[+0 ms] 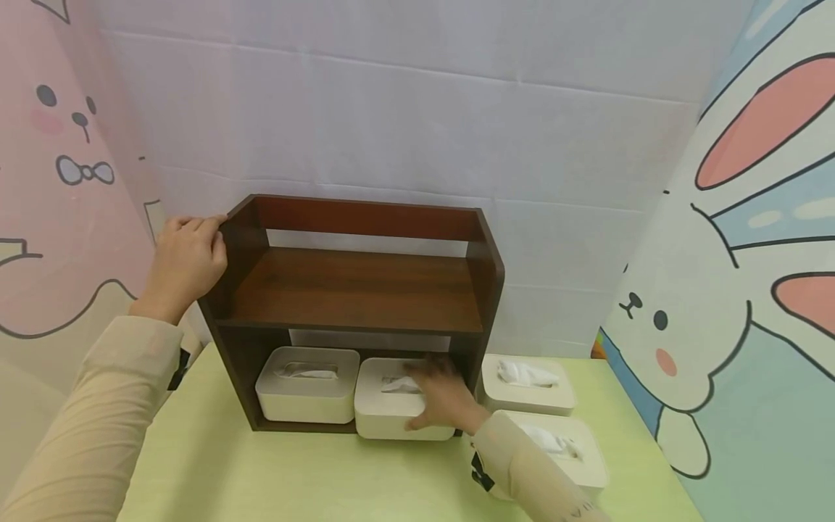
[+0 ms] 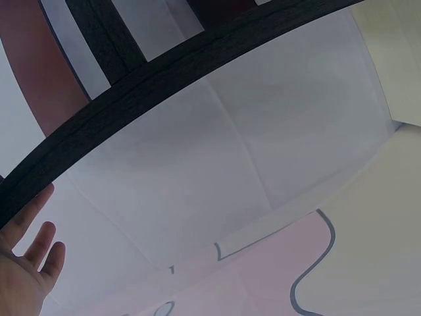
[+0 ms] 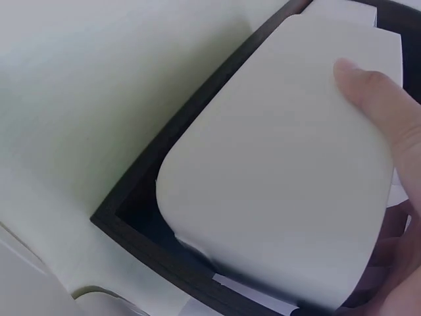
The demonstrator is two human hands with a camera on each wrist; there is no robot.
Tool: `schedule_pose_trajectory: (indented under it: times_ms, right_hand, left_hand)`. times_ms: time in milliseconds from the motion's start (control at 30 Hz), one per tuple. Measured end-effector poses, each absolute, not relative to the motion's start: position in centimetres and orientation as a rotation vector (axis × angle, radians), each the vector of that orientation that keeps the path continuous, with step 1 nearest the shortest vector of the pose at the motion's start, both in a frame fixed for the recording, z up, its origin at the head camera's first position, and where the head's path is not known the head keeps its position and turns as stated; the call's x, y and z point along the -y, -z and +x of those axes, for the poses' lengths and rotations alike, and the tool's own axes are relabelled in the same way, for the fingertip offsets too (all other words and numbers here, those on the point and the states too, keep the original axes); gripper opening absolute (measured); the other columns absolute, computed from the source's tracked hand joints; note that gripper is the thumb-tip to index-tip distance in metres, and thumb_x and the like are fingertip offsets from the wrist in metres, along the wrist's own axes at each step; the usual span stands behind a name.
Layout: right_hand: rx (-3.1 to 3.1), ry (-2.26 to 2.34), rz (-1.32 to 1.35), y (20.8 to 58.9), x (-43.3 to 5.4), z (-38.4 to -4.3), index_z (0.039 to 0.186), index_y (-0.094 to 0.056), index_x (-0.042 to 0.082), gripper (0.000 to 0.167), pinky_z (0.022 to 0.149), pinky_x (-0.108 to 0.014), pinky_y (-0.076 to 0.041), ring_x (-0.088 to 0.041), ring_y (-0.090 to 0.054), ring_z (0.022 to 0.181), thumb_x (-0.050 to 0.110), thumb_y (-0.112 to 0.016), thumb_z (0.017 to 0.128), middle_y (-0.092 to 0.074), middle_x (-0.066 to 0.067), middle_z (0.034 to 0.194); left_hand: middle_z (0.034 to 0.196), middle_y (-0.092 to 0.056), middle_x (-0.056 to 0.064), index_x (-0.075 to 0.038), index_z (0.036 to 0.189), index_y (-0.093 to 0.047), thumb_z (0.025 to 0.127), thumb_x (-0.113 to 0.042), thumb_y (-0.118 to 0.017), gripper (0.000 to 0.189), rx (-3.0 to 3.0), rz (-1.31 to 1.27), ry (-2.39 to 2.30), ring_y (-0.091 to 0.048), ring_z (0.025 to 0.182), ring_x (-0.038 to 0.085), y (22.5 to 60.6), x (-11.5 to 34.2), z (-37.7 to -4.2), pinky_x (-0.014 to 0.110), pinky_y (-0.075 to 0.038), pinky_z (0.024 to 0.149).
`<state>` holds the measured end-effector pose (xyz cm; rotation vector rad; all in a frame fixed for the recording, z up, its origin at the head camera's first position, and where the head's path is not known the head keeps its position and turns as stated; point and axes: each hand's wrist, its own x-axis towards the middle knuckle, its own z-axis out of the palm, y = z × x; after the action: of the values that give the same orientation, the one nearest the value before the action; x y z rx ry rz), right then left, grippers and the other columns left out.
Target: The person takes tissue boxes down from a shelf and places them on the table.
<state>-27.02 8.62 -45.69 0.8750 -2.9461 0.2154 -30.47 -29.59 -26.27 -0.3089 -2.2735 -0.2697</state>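
A dark brown wooden two-tier shelf [image 1: 352,286] stands on the table. My left hand [image 1: 189,261] touches the upper front corner of its left side panel; in the left wrist view the hand [image 2: 29,266] has loosely extended fingers, one fingertip at the dark edge. On the lower tier, a white tissue box [image 1: 308,399] sits at the left. Beside it, my right hand [image 1: 445,395] grips a second tissue box [image 1: 385,417], which juts slightly past the shelf's front edge. The right wrist view shows the thumb [image 3: 371,92] pressed on its white face, with the other fingers partly hidden behind it.
To the right of the shelf, a tissue box [image 1: 531,399] lies near its side and another tissue box [image 1: 583,442] lies in front, partly behind my right forearm. Printed cartoon sheets hang at left and right, with a white cloth [image 1: 417,123] behind the shelf.
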Motion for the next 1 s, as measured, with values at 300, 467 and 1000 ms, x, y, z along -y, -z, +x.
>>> schedule_pose_trajectory:
  times_ms: [300,467,1000]
  right_hand:
    - [2.883,-0.101,0.829,46.0,-8.8,-24.9,0.137,-0.04,0.026,0.101,0.081,-0.06,-0.046,-0.053,-0.04,0.118,0.066,-0.074,0.05,-0.042,-0.027,0.135]
    - [2.889,-0.048,0.825,45.9,-8.8,-23.7,0.137,-0.039,0.028,0.102,0.077,-0.058,-0.048,-0.052,-0.041,0.117,0.07,-0.072,0.051,-0.042,-0.026,0.135]
    - [2.89,-0.038,0.847,47.1,-9.3,-20.7,0.135,-0.042,0.03,0.098,0.076,-0.06,-0.047,-0.05,-0.046,0.114,0.069,-0.072,0.05,-0.047,-0.023,0.131]
  left_hand:
    - [0.103,-0.061,0.031,0.009,0.111,-0.058,0.088,-0.005,-0.039,0.033,2.289,-0.307,0.264,-0.054,0.093,0.042,26.2,29.6,-30.4,0.049,-0.035,0.092]
    - [0.103,-0.061,0.031,0.008,0.111,-0.058,0.088,-0.006,-0.039,0.033,2.293,-0.299,0.267,-0.054,0.094,0.042,26.2,29.6,-30.4,0.049,-0.035,0.091]
    - [0.102,-0.061,0.031,0.009,0.111,-0.058,0.088,-0.005,-0.039,0.032,2.277,-0.31,0.255,-0.055,0.091,0.042,26.3,29.7,-30.4,0.049,-0.035,0.091]
